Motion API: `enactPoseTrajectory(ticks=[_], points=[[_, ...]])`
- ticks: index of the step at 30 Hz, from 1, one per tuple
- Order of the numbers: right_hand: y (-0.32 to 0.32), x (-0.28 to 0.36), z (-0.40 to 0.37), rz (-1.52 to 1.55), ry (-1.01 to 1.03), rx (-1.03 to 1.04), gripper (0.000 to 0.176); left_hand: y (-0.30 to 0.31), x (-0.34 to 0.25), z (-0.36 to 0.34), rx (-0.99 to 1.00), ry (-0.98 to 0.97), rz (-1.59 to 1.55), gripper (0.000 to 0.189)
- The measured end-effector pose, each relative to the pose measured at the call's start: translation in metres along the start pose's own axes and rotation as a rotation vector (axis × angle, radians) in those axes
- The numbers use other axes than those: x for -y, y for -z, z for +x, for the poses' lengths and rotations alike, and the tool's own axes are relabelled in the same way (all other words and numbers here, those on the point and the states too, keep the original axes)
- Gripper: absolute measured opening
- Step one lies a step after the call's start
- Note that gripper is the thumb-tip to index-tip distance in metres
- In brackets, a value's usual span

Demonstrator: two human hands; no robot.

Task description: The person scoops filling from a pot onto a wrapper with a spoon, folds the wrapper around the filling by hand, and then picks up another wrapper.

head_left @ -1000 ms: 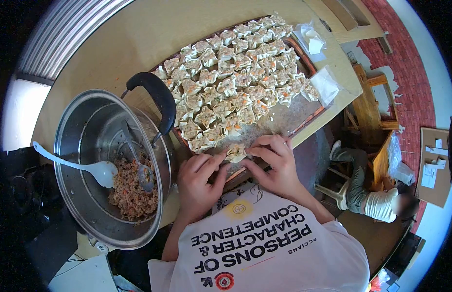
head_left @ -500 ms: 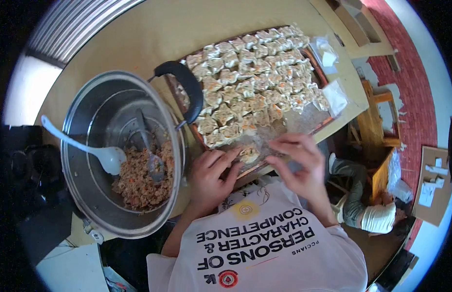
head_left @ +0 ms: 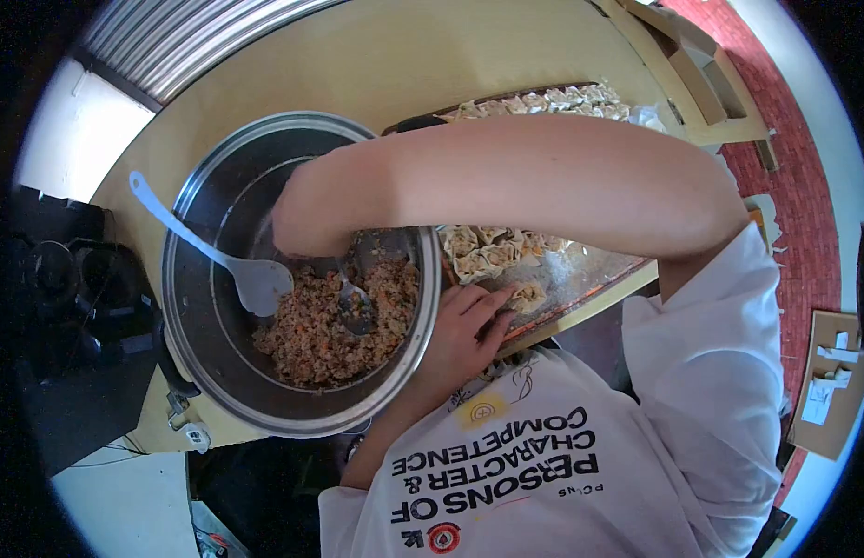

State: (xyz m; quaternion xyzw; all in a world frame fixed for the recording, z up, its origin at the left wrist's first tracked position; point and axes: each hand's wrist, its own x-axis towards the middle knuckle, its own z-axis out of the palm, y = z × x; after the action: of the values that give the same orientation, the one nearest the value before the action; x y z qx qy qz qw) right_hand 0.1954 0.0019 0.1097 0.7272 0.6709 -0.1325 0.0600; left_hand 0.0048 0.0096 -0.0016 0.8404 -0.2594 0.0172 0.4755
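My right forearm reaches across to the left over the tray, and my right hand (head_left: 311,209) is inside the big steel pot (head_left: 183,307). It is closed at the handle of a metal spoon (head_left: 356,312), though its fingers are mostly hidden. The spoon's bowl sits in the minced filling (head_left: 306,339), which has orange bits. Near the tray's front edge, my left hand (head_left: 464,335) lies with fingers stretched out and thumb apart, fingertips against one dumpling (head_left: 527,298). Rows of open-topped dumplings (head_left: 488,253) cover part of the tray (head_left: 590,279); my right arm hides many.
A white ladle (head_left: 263,284) leans in the pot, its handle over the left rim. An open cardboard box (head_left: 697,70) is at the far right of the table (head_left: 432,56). White plastic (head_left: 647,117) lies by the tray's back right corner.
My right hand has moved from beside the dumpling on the tray into the pot, to the spoon. My left hand stays by the dumpling. The view has shifted, so the pot appears farther right.
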Motion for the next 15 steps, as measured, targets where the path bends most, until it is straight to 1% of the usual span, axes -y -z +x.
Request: enactPoseTrajectory(ticks=[1, 3, 4, 5, 6, 7, 9, 11, 13, 14, 15], points=[[-0.002, -0.001, 0.009, -0.002, 0.004, 0.002, 0.021, -0.001, 0.001, 0.0, -0.005, 0.002, 0.0, 0.036], [-0.008, -0.004, 0.027, -0.046, -0.07, 0.221, 0.022, -0.004, 0.004, -0.002, 0.002, 0.002, -0.035, 0.034], [-0.022, -0.007, 0.038, -0.046, -0.069, 0.221, 0.022, -0.005, 0.006, -0.003, 0.018, -0.01, -0.02, 0.033], [-0.036, -0.009, 0.047, -0.105, -0.062, 0.171, 0.022, -0.004, 0.007, -0.003, 0.017, -0.009, -0.02, 0.033], [-0.035, -0.005, 0.046, -0.163, -0.055, 0.122, 0.022, -0.004, 0.007, -0.003, 0.019, -0.008, -0.022, 0.033], [-0.033, -0.003, 0.044, -0.161, -0.055, 0.124, 0.022, -0.005, 0.007, -0.003, 0.022, -0.008, -0.025, 0.034], [-0.021, 0.002, 0.028, -0.114, -0.087, -0.028, 0.017, -0.002, 0.005, -0.001, 0.017, -0.016, -0.018, 0.034], [0.005, 0.014, -0.017, -0.323, 0.105, -0.514, 0.013, 0.0, 0.002, 0.001, 0.023, -0.035, -0.022, 0.034], [0.043, 0.046, -0.071, -0.615, -0.139, -0.474, 0.008, 0.0, 0.001, 0.003, 0.005, -0.011, -0.026, 0.034], [0.036, 0.045, -0.097, -0.303, -0.128, -0.662, 0.006, -0.001, 0.001, 0.004, -0.032, -0.038, -0.028, 0.034], [0.029, 0.046, -0.122, 0.015, -0.117, -0.844, 0.005, 0.0, 0.001, 0.004, -0.022, -0.044, -0.039, 0.034]])
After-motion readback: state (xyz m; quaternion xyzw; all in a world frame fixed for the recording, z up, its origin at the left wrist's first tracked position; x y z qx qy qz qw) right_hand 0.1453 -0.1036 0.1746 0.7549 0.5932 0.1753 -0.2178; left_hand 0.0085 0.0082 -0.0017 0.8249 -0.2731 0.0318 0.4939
